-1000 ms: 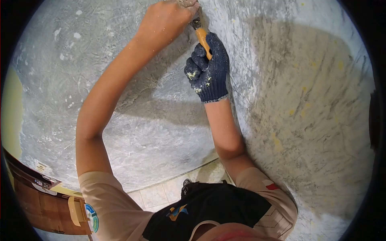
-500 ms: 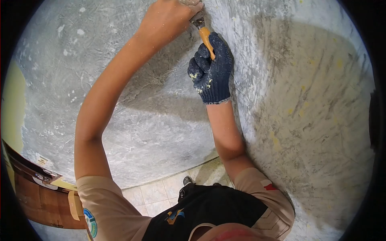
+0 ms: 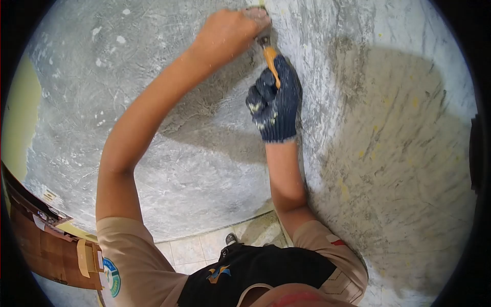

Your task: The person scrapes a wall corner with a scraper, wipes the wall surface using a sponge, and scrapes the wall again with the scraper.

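A putty knife [image 3: 270, 59] with a yellow-orange handle and a metal neck is held along the inner corner between two walls. My right hand [image 3: 276, 102], in a dark blue knitted glove with pale flecks on it, is wrapped round the handle. Bare, my left hand [image 3: 230, 33] is closed at the blade end, its fingers pressed together over the blade. Most of the blade is hidden by those fingers. A small yellow-green bit shows just past the fingertips at the top edge. Dust clings to the left fingers.
On the left is a scraped grey wall [image 3: 204, 189] with white spots and a yellow-green painted patch [image 3: 25, 112]. The right wall [image 3: 394, 169] is streaked, with yellow flecks. Below lie a tiled floor [image 3: 186, 250], a shoe [image 3: 231, 239] and brown wooden furniture [image 3: 46, 245] at lower left.
Both hands and the putty knife have shifted slightly down and to the right in the picture, and the view itself has moved a little. The grip of each hand is the same.
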A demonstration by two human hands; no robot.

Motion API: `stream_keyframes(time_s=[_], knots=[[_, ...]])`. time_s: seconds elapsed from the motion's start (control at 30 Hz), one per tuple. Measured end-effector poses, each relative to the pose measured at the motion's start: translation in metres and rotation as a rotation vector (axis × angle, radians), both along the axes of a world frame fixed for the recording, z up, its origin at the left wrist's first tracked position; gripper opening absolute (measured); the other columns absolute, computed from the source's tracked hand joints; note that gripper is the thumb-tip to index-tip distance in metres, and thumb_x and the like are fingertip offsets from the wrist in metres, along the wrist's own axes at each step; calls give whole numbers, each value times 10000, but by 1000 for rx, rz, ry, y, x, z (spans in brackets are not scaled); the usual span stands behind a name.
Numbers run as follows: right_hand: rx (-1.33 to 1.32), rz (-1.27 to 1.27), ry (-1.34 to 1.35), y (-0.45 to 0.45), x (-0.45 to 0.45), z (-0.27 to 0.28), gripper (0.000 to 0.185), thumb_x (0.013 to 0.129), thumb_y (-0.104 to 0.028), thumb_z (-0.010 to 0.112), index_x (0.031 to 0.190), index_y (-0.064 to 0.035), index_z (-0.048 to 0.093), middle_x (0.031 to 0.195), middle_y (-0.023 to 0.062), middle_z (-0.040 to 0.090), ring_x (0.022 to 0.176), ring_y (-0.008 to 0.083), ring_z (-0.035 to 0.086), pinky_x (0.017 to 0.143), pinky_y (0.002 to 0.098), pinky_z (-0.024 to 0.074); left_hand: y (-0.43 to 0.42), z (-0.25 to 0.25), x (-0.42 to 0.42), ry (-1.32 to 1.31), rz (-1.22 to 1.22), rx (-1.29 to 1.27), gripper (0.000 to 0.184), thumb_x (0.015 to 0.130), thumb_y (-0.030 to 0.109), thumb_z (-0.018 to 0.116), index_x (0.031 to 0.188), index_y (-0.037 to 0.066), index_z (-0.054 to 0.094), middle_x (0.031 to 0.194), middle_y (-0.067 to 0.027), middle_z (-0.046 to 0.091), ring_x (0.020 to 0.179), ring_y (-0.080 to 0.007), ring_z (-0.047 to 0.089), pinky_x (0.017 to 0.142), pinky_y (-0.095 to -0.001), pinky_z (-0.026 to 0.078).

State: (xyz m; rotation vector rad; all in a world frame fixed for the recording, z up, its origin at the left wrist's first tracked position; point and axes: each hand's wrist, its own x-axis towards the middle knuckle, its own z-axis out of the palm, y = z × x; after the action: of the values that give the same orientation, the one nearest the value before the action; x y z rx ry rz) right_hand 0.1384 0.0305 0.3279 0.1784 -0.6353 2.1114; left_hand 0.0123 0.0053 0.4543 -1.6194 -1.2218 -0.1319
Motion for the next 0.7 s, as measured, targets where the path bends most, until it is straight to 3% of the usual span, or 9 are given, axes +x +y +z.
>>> stream_keyframes(time_s=[0.3, 0.4, 0.47, 0.57, 0.7], knots=[[-65, 12, -6, 4, -13, 9, 452, 998, -437, 631, 658, -175, 490, 472, -32, 350, 338, 131, 291, 330, 276, 284, 3, 4, 0, -24, 26, 13, 464, 800, 45, 702, 1258, 118, 724, 1326, -66, 701, 1183, -202, 692, 934, -365, 594], [-55, -3, 4, 5, -14, 17, 446, 1002, -433, 627, 665, -171, 496, 478, -31, 362, 339, 127, 299, 331, 274, 287, 12, 14, -12, 103, -41, 138, 461, 809, 30, 676, 1261, 110, 722, 1325, -70, 700, 1188, -208, 688, 935, -363, 594], [-68, -34, -29, 3, -7, 22, 443, 1003, -424, 635, 665, -174, 494, 466, -37, 347, 339, 119, 298, 331, 267, 272, 13, 16, -13, 113, -171, 162, 279, 883, 97, 630, 1140, 119, 736, 1155, -51, 744, 913, -270, 746, 722, -407, 613], [5, 78, 29, 3, 4, 11, 439, 1000, -421, 646, 666, -177, 497, 456, -42, 335, 335, 115, 289, 329, 266, 266, 8, 12, -6, 52, -105, 110, 289, 895, 100, 623, 1160, 118, 737, 1164, -56, 743, 893, -277, 751, 724, -411, 613], [-77, 15, -57, -7, 7, 5, 444, 1010, -425, 631, 665, -182, 492, 456, -43, 335, 331, 114, 268, 327, 269, 257, -1, 0, -2, 27, -136, 56, 295, 896, 87, 622, 1165, 116, 738, 1158, -60, 741, 866, -281, 751, 720, -413, 611]])
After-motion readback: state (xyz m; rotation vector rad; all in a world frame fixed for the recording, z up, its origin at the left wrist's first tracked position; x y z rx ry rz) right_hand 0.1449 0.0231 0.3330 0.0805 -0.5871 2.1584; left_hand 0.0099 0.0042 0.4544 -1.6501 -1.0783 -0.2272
